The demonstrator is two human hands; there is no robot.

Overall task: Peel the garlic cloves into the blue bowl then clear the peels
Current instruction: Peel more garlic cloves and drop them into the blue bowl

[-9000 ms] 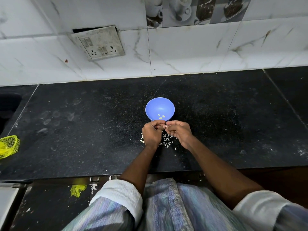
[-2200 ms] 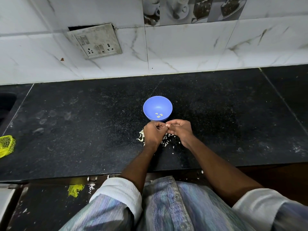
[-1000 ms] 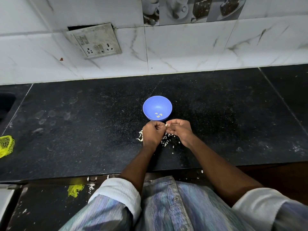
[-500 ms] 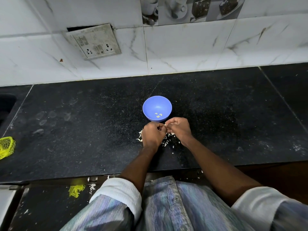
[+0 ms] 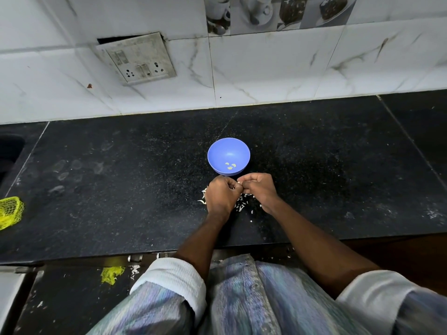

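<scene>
Garlic clove (image 5: 239,182), a small pale bit, shows between the fingertips of both hands just in front of the blue bowl (image 5: 228,151). Left hand (image 5: 223,195) is curled into a fist with its fingertips pinching the clove; right hand (image 5: 260,188) meets it from the other side, fingers bent and pinching the same bit. Three peeled cloves (image 5: 230,165) lie inside the bowl, near its front wall. White peels (image 5: 243,204) are scattered on the black counter (image 5: 121,189) under and between the hands. Far left of the bowl, at the counter's edge, lies a yellow net bag (image 5: 9,212).
</scene>
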